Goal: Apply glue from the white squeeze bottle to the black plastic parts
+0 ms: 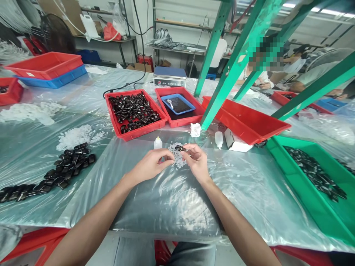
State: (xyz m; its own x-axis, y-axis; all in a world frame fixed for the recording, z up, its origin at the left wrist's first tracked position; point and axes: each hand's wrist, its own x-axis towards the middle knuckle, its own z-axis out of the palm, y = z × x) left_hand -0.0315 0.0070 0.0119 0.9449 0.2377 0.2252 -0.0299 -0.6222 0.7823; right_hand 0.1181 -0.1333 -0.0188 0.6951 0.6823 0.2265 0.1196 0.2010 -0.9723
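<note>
Between the thumb and fingers of my right hand (197, 159) is a small glossy black plastic piece (179, 147), roughly oval with a light edge. My left hand (155, 162) is just to its left, thumb and forefinger pinched together over a scatter of small clear-white bits (177, 161). Whatever those fingertips hold, if anything, is too small to make out. A small white squeeze bottle (158, 143) with a yellowish tip stands behind my left hand. Crumpled white tissue (195, 129) lies beyond my right hand.
Red trays, one full of black pieces (133, 109), stand ahead. Black pieces (66, 166) are heaped at left beside white bits (79, 136). A green bin (280, 162) is at right. Green metal posts (222, 81) rise from the table. Another bottle (219, 139) lies nearby; people sit beyond.
</note>
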